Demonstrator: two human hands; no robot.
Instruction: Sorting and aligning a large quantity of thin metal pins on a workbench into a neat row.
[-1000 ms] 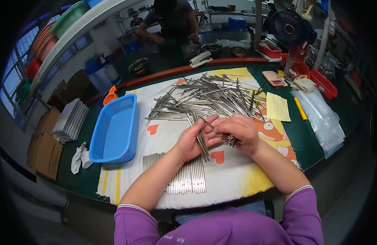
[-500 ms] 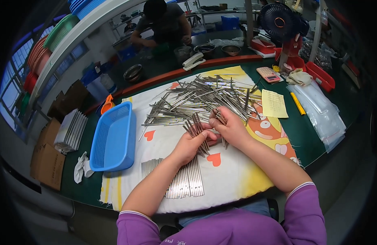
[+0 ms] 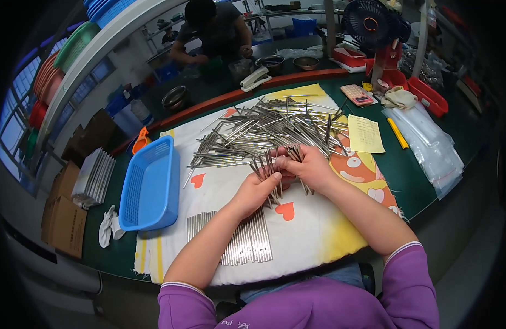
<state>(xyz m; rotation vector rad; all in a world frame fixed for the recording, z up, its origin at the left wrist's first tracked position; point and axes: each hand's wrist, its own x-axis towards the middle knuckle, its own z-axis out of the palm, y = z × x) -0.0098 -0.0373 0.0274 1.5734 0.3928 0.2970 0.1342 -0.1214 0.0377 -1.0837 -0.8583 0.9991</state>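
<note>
My left hand [image 3: 255, 192] is closed round a bunch of thin metal rods [image 3: 268, 170], which stand steeply between thumb and fingers. Close beside it, my right hand [image 3: 313, 167] grips another bunch of rods [image 3: 294, 153], with ends showing above and below the fist. Both hands meet just in front of a large loose heap of metal rods [image 3: 275, 126], lying in crossing directions on a white and yellow cloth [image 3: 313, 236]. Nearer to me, partly under my left forearm, a flat row of rods [image 3: 247, 241] lies side by side.
A blue plastic basket [image 3: 149, 186] stands left of the cloth. On the right lie a yellow paper sheet [image 3: 366, 134], a pink calculator [image 3: 357, 95], a yellow marker-like stick [image 3: 397, 133] and clear plastic bags [image 3: 425, 153]. Across the red ledge [image 3: 209, 104] another person [image 3: 214, 33] sits working.
The rods in my left hand have turned more upright, and my hands have drawn closer together. The whole view has shifted slightly.
</note>
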